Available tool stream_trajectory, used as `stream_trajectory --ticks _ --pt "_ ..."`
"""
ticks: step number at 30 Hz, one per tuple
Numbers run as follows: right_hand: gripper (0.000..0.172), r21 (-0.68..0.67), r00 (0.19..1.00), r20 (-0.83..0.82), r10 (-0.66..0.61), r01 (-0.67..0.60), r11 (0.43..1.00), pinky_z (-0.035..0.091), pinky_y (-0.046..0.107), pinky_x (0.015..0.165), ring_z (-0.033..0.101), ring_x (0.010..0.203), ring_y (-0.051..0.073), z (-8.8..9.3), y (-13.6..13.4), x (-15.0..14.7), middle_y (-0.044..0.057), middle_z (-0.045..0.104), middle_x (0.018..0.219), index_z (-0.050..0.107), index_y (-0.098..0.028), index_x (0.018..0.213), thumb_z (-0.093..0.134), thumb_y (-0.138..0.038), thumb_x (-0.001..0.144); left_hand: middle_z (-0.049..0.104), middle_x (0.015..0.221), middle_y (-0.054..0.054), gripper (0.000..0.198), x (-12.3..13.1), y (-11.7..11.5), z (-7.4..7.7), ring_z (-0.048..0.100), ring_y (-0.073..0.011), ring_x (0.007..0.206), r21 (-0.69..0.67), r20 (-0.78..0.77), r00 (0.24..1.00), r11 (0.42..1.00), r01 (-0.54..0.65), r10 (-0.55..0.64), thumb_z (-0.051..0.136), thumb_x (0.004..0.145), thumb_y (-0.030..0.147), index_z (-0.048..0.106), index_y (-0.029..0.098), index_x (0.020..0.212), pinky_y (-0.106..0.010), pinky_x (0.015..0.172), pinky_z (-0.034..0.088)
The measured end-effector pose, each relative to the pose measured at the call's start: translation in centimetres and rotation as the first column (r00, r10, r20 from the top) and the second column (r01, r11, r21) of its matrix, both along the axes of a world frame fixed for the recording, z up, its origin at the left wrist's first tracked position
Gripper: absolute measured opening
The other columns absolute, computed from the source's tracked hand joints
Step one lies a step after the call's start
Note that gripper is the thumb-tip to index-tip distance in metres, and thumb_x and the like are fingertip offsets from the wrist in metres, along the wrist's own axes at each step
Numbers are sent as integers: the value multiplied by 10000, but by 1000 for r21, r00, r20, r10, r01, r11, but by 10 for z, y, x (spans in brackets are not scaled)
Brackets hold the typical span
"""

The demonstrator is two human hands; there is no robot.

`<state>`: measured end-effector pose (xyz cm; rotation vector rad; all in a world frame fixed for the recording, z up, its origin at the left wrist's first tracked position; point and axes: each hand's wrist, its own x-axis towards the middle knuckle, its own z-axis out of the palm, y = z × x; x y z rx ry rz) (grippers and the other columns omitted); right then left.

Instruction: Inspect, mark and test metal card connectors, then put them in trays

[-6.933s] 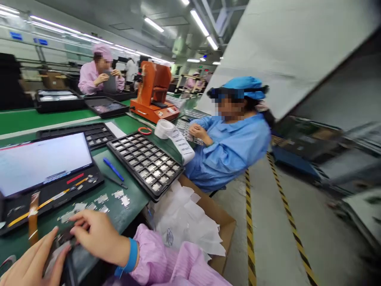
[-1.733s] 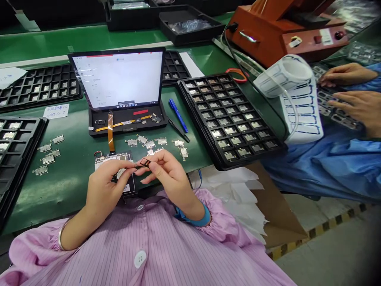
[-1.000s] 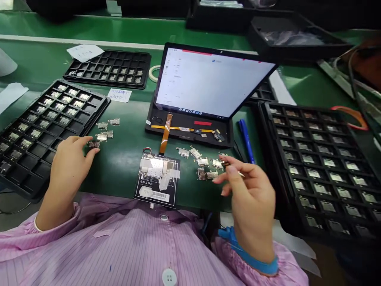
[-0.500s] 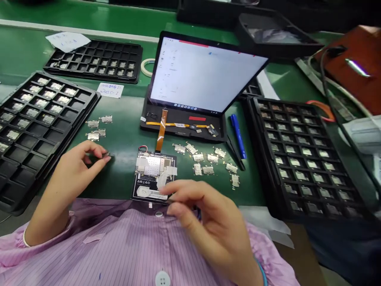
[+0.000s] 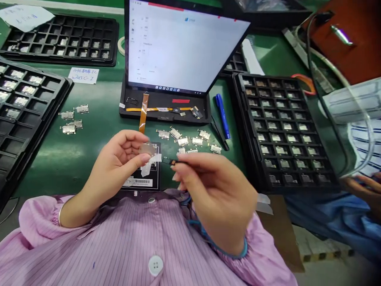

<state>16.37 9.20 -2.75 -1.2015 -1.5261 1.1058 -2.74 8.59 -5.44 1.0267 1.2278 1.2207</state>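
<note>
My left hand (image 5: pixel 119 163) pinches a small silvery circuit module (image 5: pixel 147 148) between thumb and fingertips, above a black board (image 5: pixel 154 180) with a barcode label and pieces of translucent tape. Facing it, my right hand (image 5: pixel 217 186) grips a small dark circuit piece (image 5: pixel 169 161) with an orange patch, its end pointing left. The two held pieces are apart. Behind the hands, an orange flex cable (image 5: pixel 144 113) runs from a tablet's black base toward the board; its lower end is hidden by my left fingers.
A tablet with a lit screen (image 5: pixel 184 51) stands at the back. Several loose modules (image 5: pixel 197 141) lie by my right hand, more (image 5: pixel 68 128) at left. Black trays (image 5: pixel 238 131) flank both sides. A blue marker (image 5: pixel 222 115) lies at right, with another person's hand (image 5: pixel 364 190) beyond.
My left hand has moved right, over the board, with its module turned flatter to view. My right hand has lifted off the board's lower edge. The view has shifted, and another person's hand shows at right.
</note>
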Motion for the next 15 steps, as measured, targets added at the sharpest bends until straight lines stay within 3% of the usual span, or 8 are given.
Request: stream_trajectory --ticks 2,5,15 --pt "83 -15 997 -45 -68 68 998 567 258 481 655 603 133 -15 9 -2 -15 697 781 695 -274 930 679 -208 883 699 901 -17 282 4 -2 1 677 -140 842 -8 -38 999 1000 10 -11 732 819 222 657 226 1091 -236 761 571" --pt "69 -89 991 -117 -63 52 995 544 236 418 631 545 123 -29 13 -4 -19 675 736 667 -248 938 685 -225 876 729 959 -43 192 10 -3 2 698 -170 854 -47 -122 993 999 7 -13 716 837 286 709 217 1016 -279 775 586" --pt "48 -165 979 -203 -12 -22 986 554 217 448 617 565 108 -41 12 3 -16 676 767 655 -244 926 670 -239 880 754 903 -26 153 22 1 2 707 -157 816 -129 -140 989 991 26 -44 696 847 245 740 225 992 -248 728 580"
